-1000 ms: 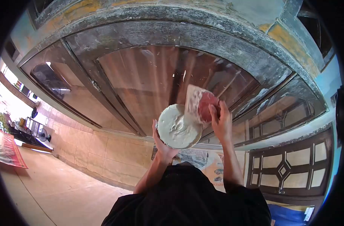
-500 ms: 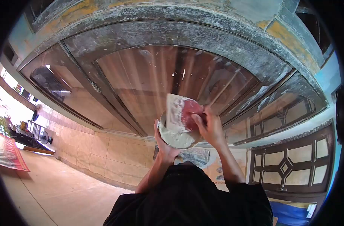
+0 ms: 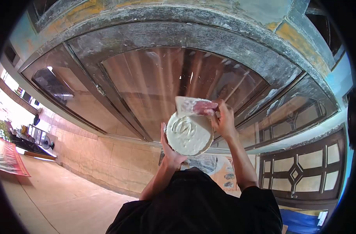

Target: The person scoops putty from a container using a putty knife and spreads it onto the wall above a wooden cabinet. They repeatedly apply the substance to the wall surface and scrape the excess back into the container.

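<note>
My left hand (image 3: 171,151) cups a round bowl (image 3: 212,141) from below and the left side. Thick white paste (image 3: 187,138) fills the bowl, with swirled ridges near its far left part. In my right hand (image 3: 224,121), pinched between thumb and fingers, is a flat putty spreader (image 3: 203,107) with a reddish body. White paste coats its left part, which overlaps the bowl's far rim in this view. Just beyond both hands stands a dark wooden frame (image 3: 162,33) with glossy brown panels, its surface streaked with pale smears.
A dark door (image 3: 295,173) with pale panels stands at the right. Near the lower right corner lies a blue sheet (image 3: 302,223). Tiled floor (image 3: 64,199) stretches left, where a fan (image 3: 46,142) and a red patterned cloth (image 3: 10,158) show.
The spreader has tilted and lifted toward the bowl's far rim, with my right hand turning along. More of the paste surface shows now. My left hand keeps its hold on the bowl.
</note>
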The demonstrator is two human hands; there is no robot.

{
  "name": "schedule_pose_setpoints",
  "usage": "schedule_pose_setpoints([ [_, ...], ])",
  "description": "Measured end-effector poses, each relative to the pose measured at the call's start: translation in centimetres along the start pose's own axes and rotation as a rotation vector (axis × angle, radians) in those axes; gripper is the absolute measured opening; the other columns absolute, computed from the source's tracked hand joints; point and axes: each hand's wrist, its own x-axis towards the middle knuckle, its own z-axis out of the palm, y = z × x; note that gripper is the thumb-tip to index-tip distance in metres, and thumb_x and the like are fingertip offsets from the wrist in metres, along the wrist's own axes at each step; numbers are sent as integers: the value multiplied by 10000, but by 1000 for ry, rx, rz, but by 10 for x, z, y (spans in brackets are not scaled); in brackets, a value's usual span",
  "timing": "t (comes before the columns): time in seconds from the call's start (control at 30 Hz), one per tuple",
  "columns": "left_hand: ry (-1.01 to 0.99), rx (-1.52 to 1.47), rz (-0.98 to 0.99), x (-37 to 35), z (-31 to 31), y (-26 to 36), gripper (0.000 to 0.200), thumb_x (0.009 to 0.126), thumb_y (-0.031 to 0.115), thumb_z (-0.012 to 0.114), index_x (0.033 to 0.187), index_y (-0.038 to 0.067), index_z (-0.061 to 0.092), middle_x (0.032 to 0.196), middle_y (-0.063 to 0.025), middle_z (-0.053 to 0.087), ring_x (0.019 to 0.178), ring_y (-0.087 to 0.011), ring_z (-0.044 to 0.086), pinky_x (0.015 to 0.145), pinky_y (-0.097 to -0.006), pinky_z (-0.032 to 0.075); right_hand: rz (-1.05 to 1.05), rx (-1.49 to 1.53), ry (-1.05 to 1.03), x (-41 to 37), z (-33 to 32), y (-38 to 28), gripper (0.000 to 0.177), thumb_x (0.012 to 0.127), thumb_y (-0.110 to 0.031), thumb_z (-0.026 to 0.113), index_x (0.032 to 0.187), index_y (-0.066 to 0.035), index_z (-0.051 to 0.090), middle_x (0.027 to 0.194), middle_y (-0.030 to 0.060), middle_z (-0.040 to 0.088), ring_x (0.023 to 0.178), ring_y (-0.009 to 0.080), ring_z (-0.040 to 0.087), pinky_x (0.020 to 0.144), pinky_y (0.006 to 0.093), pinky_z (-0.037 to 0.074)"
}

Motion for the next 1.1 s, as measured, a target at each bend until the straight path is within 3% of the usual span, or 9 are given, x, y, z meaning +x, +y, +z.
schedule_pose_setpoints([
  [0.07,91,-5,27,-1,-1,-1,644,923,624,358,1306,135,529,1300,-93,554,1185,-313,527,1027,-492,388,84,85,-14,-2,11,-6,196,826,-106,711,919,6,581,769,158,655,650,285,647,565,328,486],
  [0.23,-77,-105,-25,7,-16,1,652,922,623,366,1293,118,543,1276,-107,573,1150,-312,548,1000,-481,414,292,76,-274,-11,1,-26,224,872,-169,678,997,-15,575,708,133,655,605,265,662,557,322,493],
  [0.33,-73,-75,5,11,-7,5,679,918,638,360,1308,111,535,1293,-109,564,1162,-320,542,1012,-475,407,121,172,-177,-16,-7,-23,207,874,-173,678,970,-26,567,676,136,644,587,278,666,534,328,482],
  [0.4,-158,-123,4,9,-5,8,686,918,642,356,1323,113,520,1307,-109,555,1172,-326,536,1021,-486,395,184,203,-165,-10,-17,-18,208,874,-171,677,924,-21,542,689,160,638,629,316,673,535,336,477],
  [0.5,-37,-77,24,12,-4,5,697,908,660,358,1331,127,510,1315,-100,551,1179,-328,531,1022,-501,388,281,22,-3,4,-17,-13,243,878,-182,673,879,-5,506,712,192,616,667,409,626,542,346,468],
  [0.73,-7,-49,9,10,4,11,780,859,743,348,1339,148,501,1342,-80,524,1214,-324,490,1025,-530,367,291,103,-72,-10,-25,-22,246,881,-171,667,883,-11,479,686,203,543,569,390,538,516,340,437],
  [0.8,-31,-65,8,9,-2,9,787,857,746,345,1349,148,491,1349,-82,516,1218,-327,485,1028,-539,360,374,35,-49,-4,-23,-13,244,880,-153,664,867,-8,469,683,207,549,582,359,590,516,346,439],
  [0.9,-3,-68,5,11,2,6,783,861,740,347,1353,147,488,1360,-84,505,1224,-330,479,1034,-538,354,308,36,-57,-1,-9,-27,242,887,-134,658,846,-3,458,683,210,564,572,125,549,524,313,427],
  [1.1,-81,-135,6,3,2,15,722,885,687,375,1329,134,510,1340,-96,521,1203,-337,494,1020,-528,378,311,96,-95,20,-37,-32,228,906,-141,637,900,9,465,675,186,537,582,137,421,535,303,404],
])
